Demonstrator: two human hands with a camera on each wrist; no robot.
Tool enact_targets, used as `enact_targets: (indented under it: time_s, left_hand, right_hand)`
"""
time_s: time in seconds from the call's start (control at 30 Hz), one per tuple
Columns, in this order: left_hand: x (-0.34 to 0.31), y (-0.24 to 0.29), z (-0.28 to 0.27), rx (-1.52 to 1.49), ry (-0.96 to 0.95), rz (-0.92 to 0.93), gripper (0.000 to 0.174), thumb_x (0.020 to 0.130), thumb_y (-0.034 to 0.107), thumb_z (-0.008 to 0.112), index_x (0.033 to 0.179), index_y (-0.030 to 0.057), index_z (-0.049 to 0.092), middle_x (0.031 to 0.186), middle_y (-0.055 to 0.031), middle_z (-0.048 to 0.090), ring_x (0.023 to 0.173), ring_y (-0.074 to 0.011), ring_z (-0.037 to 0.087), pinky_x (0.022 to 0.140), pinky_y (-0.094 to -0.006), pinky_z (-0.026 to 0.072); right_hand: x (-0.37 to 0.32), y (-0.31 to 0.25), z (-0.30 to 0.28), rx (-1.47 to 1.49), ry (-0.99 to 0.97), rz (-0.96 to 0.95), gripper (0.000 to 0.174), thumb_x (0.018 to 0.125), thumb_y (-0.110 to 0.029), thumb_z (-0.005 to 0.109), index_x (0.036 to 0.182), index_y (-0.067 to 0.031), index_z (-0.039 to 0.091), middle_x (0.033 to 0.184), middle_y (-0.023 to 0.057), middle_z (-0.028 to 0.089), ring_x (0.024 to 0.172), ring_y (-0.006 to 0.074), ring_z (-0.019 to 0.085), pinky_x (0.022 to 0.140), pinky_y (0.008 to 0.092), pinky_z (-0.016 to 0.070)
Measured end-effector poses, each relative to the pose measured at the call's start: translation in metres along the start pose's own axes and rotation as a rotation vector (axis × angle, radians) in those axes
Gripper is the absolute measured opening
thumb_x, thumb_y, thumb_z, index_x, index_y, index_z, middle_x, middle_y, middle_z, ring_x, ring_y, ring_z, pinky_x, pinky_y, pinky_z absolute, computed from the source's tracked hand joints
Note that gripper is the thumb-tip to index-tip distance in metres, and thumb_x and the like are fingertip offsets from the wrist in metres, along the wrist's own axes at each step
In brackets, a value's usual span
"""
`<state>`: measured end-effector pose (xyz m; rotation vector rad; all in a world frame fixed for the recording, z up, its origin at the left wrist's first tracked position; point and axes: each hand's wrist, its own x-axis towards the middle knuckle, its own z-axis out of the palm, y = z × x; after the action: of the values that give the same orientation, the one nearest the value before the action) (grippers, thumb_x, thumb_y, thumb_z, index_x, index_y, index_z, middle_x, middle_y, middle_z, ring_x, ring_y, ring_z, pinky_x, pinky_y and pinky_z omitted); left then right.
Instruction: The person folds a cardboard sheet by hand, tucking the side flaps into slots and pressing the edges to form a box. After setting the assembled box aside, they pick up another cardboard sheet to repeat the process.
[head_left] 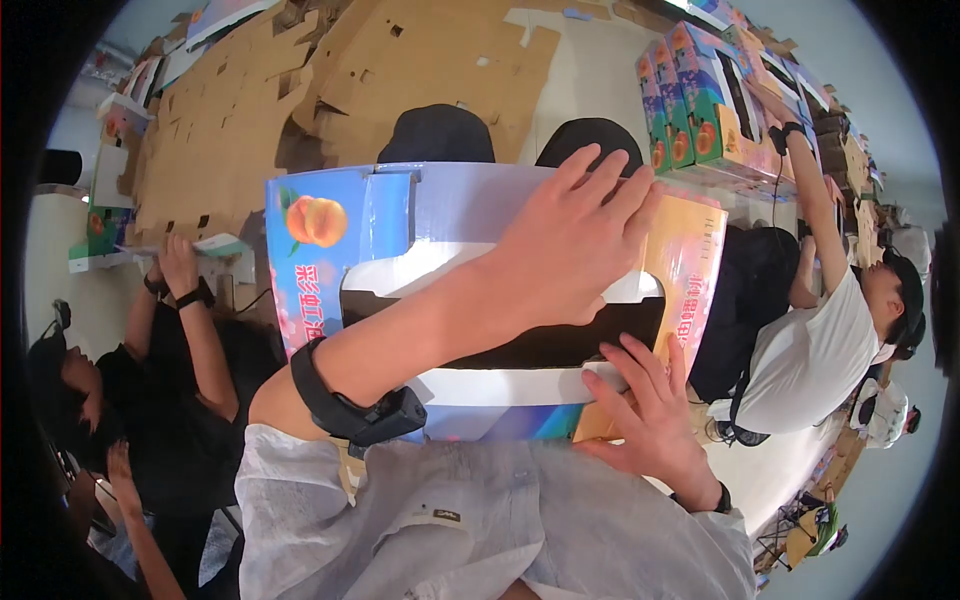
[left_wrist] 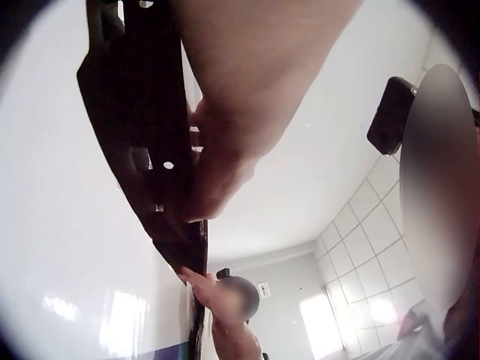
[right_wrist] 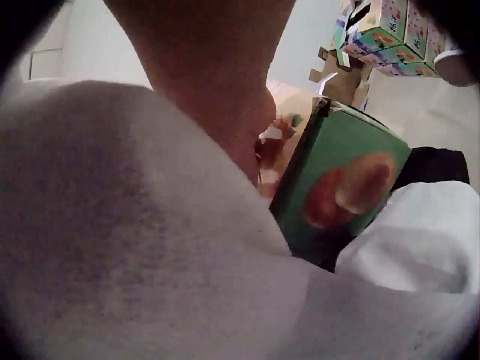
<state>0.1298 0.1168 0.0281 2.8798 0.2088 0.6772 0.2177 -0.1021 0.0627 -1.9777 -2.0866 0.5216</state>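
Observation:
A peach-printed carton (head_left: 340,225) stands at my lap with a long dark opening (head_left: 520,340) in its upper face. My left hand (head_left: 575,240) reaches across the carton, its fingers extended and resting on the far right edge. At the near right rim of that opening, my right hand (head_left: 650,410) lies with fingers spread, fingertips touching a white flap (head_left: 490,385). In the right wrist view the carton's green end panel (right_wrist: 352,187) shows printed peaches. A grey shirt sleeve covers much of that view. The left wrist view shows my left hand (left_wrist: 225,165) along the carton's dark edge.
Several finished peach cartons (head_left: 690,100) stand at the back right. Flattened brown cardboard (head_left: 230,120) covers the floor ahead. A person in a white shirt (head_left: 815,350) reaches toward the cartons, and another in black (head_left: 170,400) handles a panel at left.

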Motion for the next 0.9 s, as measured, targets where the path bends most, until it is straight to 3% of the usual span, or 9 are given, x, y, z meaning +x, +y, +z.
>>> enact_targets:
  time_s: [0.2, 0.3, 0.37, 0.47, 0.57, 0.7, 0.9]
  left_hand:
    - [0.003, -0.001, 0.002, -0.027, 0.013, -0.019, 0.074, 0.055, 0.01, 0.071, 0.126, -0.0056, 0.054, 0.133, -0.016, 0.053, 0.123, -0.0317, 0.05, 0.106, -0.043, 0.0379]
    - [0.005, 0.0, -0.001, 0.003, -0.011, -0.018, 0.073, 0.055, 0.008, 0.07, 0.126, -0.0048, 0.054, 0.133, -0.0144, 0.053, 0.117, -0.0297, 0.051, 0.098, -0.0394, 0.0417]
    - [0.004, 0.001, -0.001, 0.013, -0.022, -0.014, 0.073, 0.056, 0.008, 0.069, 0.126, -0.0042, 0.055, 0.133, -0.0135, 0.053, 0.114, -0.0284, 0.052, 0.094, -0.0373, 0.0433]
    - [0.003, 0.0, -0.001, 0.058, -0.033, -0.003, 0.077, 0.059, 0.018, 0.075, 0.129, -0.0025, 0.053, 0.135, -0.0125, 0.051, 0.108, -0.0257, 0.051, 0.087, -0.0354, 0.0418]
    - [0.005, 0.001, -0.004, -0.065, -0.031, -0.016, 0.102, 0.054, 0.049, 0.082, 0.135, -0.0006, 0.047, 0.137, -0.0106, 0.048, 0.108, -0.0246, 0.049, 0.089, -0.0369, 0.0382]
    - [0.009, 0.003, 0.003, -0.091, -0.041, -0.062, 0.097, 0.056, 0.048, 0.081, 0.133, -0.0005, 0.048, 0.136, -0.0103, 0.049, 0.108, -0.0247, 0.05, 0.088, -0.0374, 0.0394]
    - [0.014, -0.004, 0.007, -0.111, 0.024, -0.057, 0.091, 0.055, 0.047, 0.081, 0.128, -0.0004, 0.053, 0.129, -0.0099, 0.055, 0.104, -0.0268, 0.056, 0.085, -0.0391, 0.0437]
  right_hand:
    - [-0.002, 0.011, 0.011, -0.042, 0.088, -0.083, 0.078, 0.054, -0.047, 0.084, 0.121, -0.0132, 0.061, 0.128, 0.0164, 0.056, 0.12, 0.0356, 0.053, 0.109, 0.0608, 0.0231]
    - [-0.005, 0.015, 0.013, -0.075, 0.111, -0.111, 0.076, 0.055, -0.047, 0.084, 0.119, -0.0129, 0.063, 0.127, 0.0163, 0.057, 0.117, 0.0344, 0.055, 0.11, 0.058, 0.0256]
    - [-0.009, 0.02, 0.016, -0.058, 0.097, -0.121, 0.075, 0.056, -0.048, 0.081, 0.121, -0.0161, 0.063, 0.131, 0.0129, 0.054, 0.117, 0.0291, 0.054, 0.109, 0.0582, 0.0258]
    - [-0.009, 0.022, 0.019, -0.106, 0.039, -0.13, 0.084, 0.053, -0.055, 0.08, 0.124, -0.0149, 0.06, 0.136, 0.0157, 0.049, 0.12, 0.03, 0.051, 0.107, 0.0617, 0.025]
    - [-0.005, 0.011, 0.019, -0.157, 0.004, -0.067, 0.093, 0.053, -0.055, 0.08, 0.131, -0.0128, 0.053, 0.137, 0.019, 0.045, 0.123, 0.033, 0.048, 0.105, 0.0651, 0.0238]
    - [-0.001, 0.003, 0.027, -0.227, 0.027, -0.023, 0.096, 0.055, -0.051, 0.08, 0.135, -0.0104, 0.047, 0.138, 0.0223, 0.044, 0.124, 0.0365, 0.046, 0.103, 0.068, 0.0226]
    - [0.001, 0.002, 0.021, -0.193, 0.042, 0.023, 0.094, 0.057, -0.044, 0.08, 0.134, -0.0018, 0.045, 0.136, 0.0221, 0.047, 0.122, 0.0362, 0.048, 0.108, 0.0585, 0.0272]
